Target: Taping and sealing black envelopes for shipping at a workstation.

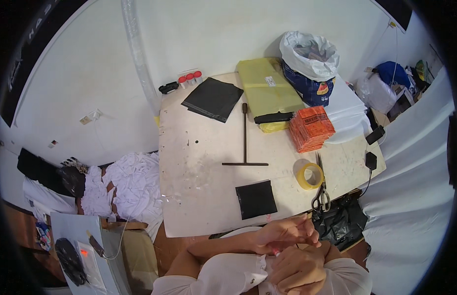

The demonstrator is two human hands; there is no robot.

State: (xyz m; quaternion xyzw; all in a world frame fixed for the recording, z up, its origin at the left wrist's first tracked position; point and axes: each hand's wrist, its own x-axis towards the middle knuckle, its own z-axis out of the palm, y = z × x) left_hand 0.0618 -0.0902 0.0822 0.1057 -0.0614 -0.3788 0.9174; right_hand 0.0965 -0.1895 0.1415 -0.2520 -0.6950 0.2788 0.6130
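My left hand point(287, 232) lies close to my body just below the table's near edge, its fingers stretched out to the right and resting over my right hand point(298, 268). My right hand is curled into a loose fist under it. A small pink-red bit point(276, 251) shows where the two hands meet; which hand holds it is hidden. The nearest thing on the table point(189, 167) is a flat black square bag point(256, 199), apart from both hands.
On the table lie a black T-shaped tool point(244, 147), a yellow tape roll point(309, 176), scissors point(322, 191), an orange packet stack point(311, 128), a yellow-green parcel point(267, 91), black bags point(213, 98) and a white sack point(309, 56). White cloth point(125, 187) is piled at the left.
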